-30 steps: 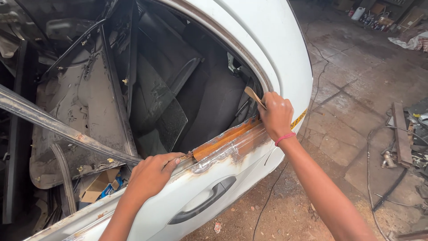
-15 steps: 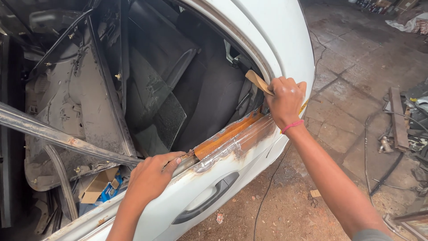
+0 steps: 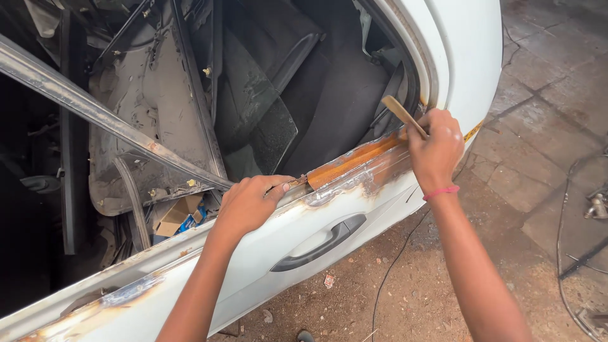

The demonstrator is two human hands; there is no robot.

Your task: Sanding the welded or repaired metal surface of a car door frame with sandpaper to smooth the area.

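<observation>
A white car door (image 3: 278,247) with a rusty, bare-metal top edge fills the middle. Along that edge runs an orange-brown strip (image 3: 354,158). My left hand (image 3: 250,202) presses on the door's top edge at the strip's near end. My right hand (image 3: 436,149) is closed around a wooden handle (image 3: 398,113) that sticks up from the fist, at the far end of the strip beside the white car body (image 3: 462,57). The tool's working end is hidden under the hand.
Inside the door opening lie dark seats (image 3: 329,107), a stripped door panel (image 3: 158,126) and a cardboard box (image 3: 174,215). A metal bar (image 3: 95,107) crosses the left. A black cable (image 3: 392,272) runs over the dirty floor; metal parts (image 3: 595,206) lie at right.
The view has shifted closer to the door. My right hand has slid a little along the strip's far end with the wooden handle; my left hand stays pressed on the edge.
</observation>
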